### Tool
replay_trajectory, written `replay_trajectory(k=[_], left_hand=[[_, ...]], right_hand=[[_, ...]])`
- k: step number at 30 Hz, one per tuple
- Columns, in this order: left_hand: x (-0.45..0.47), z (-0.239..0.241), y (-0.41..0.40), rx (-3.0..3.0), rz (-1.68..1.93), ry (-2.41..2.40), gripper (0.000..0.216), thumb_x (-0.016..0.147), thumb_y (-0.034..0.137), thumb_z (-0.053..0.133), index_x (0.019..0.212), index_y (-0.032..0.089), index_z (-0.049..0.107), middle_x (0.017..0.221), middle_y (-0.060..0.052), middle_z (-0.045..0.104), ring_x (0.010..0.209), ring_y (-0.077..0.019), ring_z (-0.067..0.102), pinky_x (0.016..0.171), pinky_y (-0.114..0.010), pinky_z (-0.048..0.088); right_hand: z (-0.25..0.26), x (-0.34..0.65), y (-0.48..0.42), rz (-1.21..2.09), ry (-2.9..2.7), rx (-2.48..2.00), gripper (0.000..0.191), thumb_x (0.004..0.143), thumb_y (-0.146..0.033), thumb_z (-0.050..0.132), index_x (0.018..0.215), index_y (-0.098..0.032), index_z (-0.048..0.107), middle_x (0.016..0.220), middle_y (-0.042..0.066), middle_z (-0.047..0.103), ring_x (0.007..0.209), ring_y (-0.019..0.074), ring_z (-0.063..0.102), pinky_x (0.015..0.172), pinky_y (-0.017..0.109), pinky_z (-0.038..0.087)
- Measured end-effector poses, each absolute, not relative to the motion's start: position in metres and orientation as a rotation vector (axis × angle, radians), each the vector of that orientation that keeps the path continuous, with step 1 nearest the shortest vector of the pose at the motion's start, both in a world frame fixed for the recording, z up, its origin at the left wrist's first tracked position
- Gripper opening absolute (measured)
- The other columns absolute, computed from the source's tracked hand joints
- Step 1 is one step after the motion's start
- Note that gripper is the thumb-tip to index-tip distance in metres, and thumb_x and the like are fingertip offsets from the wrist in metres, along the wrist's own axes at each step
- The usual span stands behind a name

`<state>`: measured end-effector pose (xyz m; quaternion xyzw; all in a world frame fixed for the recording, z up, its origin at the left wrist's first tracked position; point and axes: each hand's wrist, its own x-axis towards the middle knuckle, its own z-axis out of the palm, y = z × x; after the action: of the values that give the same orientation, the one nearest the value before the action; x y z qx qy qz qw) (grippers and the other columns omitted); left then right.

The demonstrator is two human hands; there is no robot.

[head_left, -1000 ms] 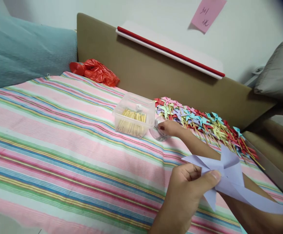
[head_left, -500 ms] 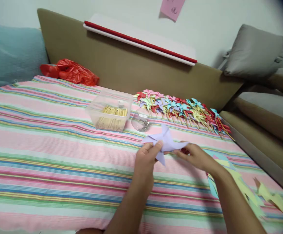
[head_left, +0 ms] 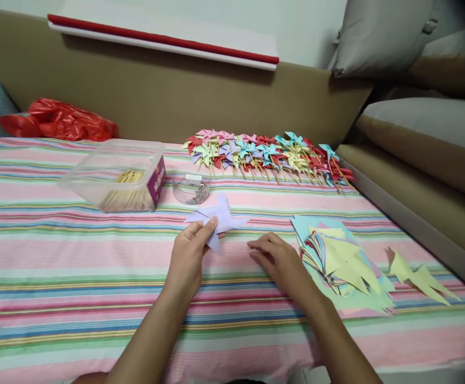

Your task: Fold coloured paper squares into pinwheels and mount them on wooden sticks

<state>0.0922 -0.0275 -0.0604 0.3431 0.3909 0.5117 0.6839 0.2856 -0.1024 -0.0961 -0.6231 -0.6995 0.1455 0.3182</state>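
My left hand [head_left: 188, 256] pinches a lavender paper pinwheel [head_left: 225, 215] at its centre, thumb on top and the other fingers partly hidden underneath. Its folded blades point outward and no stick shows on it. To the right of the pinwheel, my right hand [head_left: 280, 262] hovers over the striped cloth with nothing in it, thumb and forefinger a little apart. Just beyond the pinwheel stands a round clear container [head_left: 179, 193] holding small metal pieces [head_left: 199, 194]. A clear plastic box [head_left: 88, 165] with thin wooden sticks [head_left: 126, 200] lies farther left.
Finished pinwheels on sticks [head_left: 268, 153] lie in a row at the back. Cut paper sheets [head_left: 346, 261] are stacked at right, beside a loose yellow cutout [head_left: 416, 277]. A red plastic bag [head_left: 68, 124] rests at back left. Grey cushions [head_left: 428, 122] border the right side.
My right hand has let go of the pinwheel blade and moved away to the right. The left hand still holds the pinwheel. The view has shifted right and down.
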Motion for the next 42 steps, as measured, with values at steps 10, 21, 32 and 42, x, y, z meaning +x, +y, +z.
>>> replay_trajectory(k=[10, 21, 32, 42], left_hand=[[0.090, -0.068, -0.034, 0.989, 1.162, 0.966, 0.034, 0.072, 0.042, 0.084, 0.067, 0.017, 0.063, 0.069, 0.002, 0.061, 0.065, -0.0115, 0.048, 0.062, -0.022, 0.037], [0.084, -0.066, -0.044, 1.465, 1.184, 1.086, 0.037, 0.087, 0.044, 0.070, 0.064, 0.019, 0.054, 0.063, 0.003, 0.049, 0.063, -0.0134, 0.044, 0.059, -0.026, 0.032], [0.092, -0.064, -0.050, 1.150, 1.001, 0.829, 0.034, 0.086, 0.042, 0.072, 0.070, 0.018, 0.054, 0.066, 0.004, 0.048, 0.064, -0.0117, 0.044, 0.061, -0.024, 0.037], [0.092, -0.067, -0.052, 1.134, 0.991, 0.822, 0.034, 0.084, 0.043, 0.074, 0.070, 0.017, 0.056, 0.066, 0.003, 0.050, 0.064, -0.0118, 0.046, 0.062, -0.025, 0.038]], right_hand=[[-0.098, 0.285, -0.101, 0.239, -1.976, -1.597, 0.024, 0.096, -0.008, 0.052, 0.093, -0.020, 0.072, 0.091, 0.007, 0.070, 0.087, 0.0224, 0.064, 0.078, 0.036, 0.051], [-0.051, 0.255, -0.110, 0.395, -1.355, -1.456, 0.006, 0.091, -0.028, 0.067, 0.089, -0.026, 0.072, 0.084, 0.001, 0.071, 0.075, 0.0175, 0.061, 0.072, 0.032, 0.049], [-0.059, 0.237, -0.103, 0.324, -1.521, -1.313, 0.009, 0.094, -0.021, 0.064, 0.092, -0.026, 0.071, 0.094, 0.003, 0.062, 0.094, 0.0201, 0.060, 0.084, 0.037, 0.050], [-0.059, 0.238, -0.103, 0.256, -1.512, -1.328, 0.009, 0.093, -0.021, 0.066, 0.093, -0.028, 0.072, 0.096, 0.003, 0.055, 0.097, 0.0195, 0.060, 0.089, 0.039, 0.052]])
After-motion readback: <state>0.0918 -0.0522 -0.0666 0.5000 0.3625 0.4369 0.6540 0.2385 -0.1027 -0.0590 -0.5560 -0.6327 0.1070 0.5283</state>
